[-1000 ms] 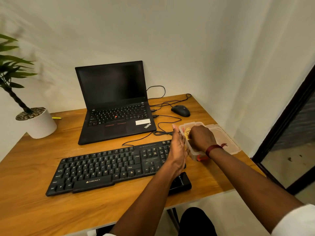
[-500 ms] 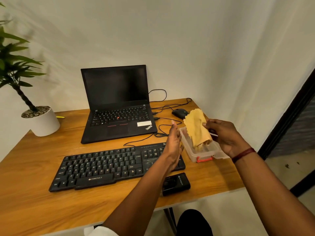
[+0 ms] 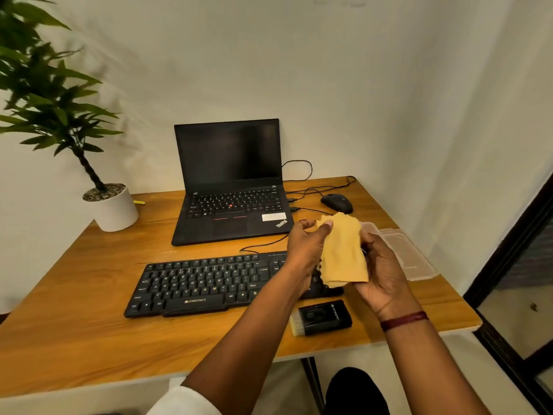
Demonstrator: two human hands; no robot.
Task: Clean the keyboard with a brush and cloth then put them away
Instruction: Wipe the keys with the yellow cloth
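Note:
A yellow cloth [image 3: 344,250] hangs between my two hands above the right end of the black keyboard [image 3: 209,283]. My left hand [image 3: 305,250] pinches the cloth's top left corner. My right hand [image 3: 380,265] grips its right side. A black brush [image 3: 321,317] with pale bristles on its left end lies on the desk just in front of the keyboard's right end. A clear plastic container [image 3: 404,253] sits behind my right hand, partly hidden.
An open black laptop [image 3: 230,181] stands behind the keyboard, with cables and a black mouse [image 3: 336,202] to its right. A potted plant [image 3: 110,205] is at the back left. The wooden desk [image 3: 74,310] ends close on the right.
My right hand lifted the yellow cloth out of the container and brought it left over the keyboard's end. My left hand, open before, now pinches the cloth's corner.

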